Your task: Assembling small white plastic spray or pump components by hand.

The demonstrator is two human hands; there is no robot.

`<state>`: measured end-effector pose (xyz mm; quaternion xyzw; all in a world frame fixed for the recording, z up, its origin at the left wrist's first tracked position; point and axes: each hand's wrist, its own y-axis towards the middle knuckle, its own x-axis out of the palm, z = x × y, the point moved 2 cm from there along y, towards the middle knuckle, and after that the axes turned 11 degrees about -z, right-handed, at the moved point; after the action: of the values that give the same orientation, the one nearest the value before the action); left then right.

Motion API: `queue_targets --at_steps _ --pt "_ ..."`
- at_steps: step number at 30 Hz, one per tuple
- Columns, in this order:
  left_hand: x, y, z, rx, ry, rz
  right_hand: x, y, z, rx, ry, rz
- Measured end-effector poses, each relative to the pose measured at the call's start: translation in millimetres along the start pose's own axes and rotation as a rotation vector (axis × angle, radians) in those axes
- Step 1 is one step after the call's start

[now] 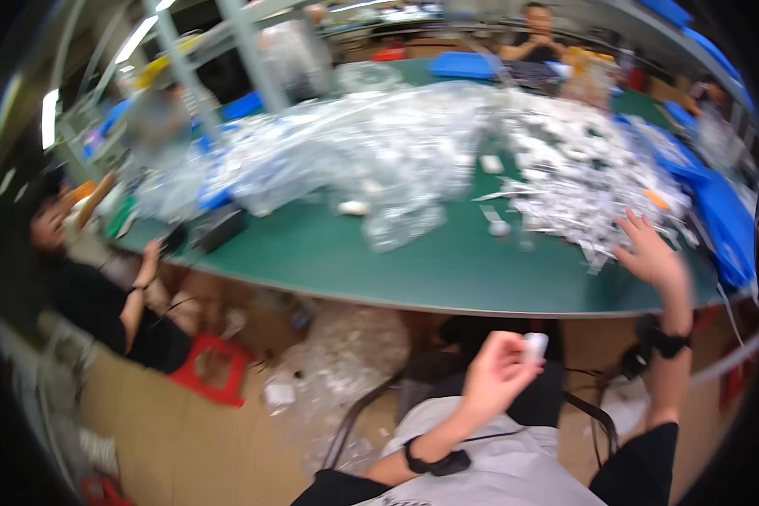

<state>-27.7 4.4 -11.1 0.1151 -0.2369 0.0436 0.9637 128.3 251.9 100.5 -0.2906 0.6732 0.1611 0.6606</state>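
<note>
My left hand (499,381) is in front of the table edge, above my lap, with its fingers pinched on a small white piece (534,347). The exact kind of this piece is too blurred to make out. Over at the right, my right hand (651,255) is stretched out flat with fingers apart at the near edge of a heap of small white parts (565,181). No part shows in its grasp, and some fingertips overlap the heap. A few loose white pieces (499,228) lie on the green table left of the heap.
Clear plastic bags (345,152) of white parts cover the middle of the green table (312,257). Blue sheeting (721,211) lies along the right. A co-worker (101,295) sits at the left near a black box (221,229). Another person (535,38) sits across; a red stool (215,367) stands lower left.
</note>
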Motion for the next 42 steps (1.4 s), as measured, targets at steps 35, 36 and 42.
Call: queue_targets --at_steps 35,36,42 --pt "31.0 -2.0 11.7 -0.027 0.003 -0.179 107.3 -116.8 -108.8 -0.426 1.541 0.14" --pt "31.6 -2.4 11.7 -0.032 0.017 -0.183 108.3 -116.6 -108.5 -0.427 1.542 0.138" --pt "29.1 -2.2 14.7 -0.04 0.054 -0.202 114.5 -114.3 -110.2 -0.483 1.666 0.112"
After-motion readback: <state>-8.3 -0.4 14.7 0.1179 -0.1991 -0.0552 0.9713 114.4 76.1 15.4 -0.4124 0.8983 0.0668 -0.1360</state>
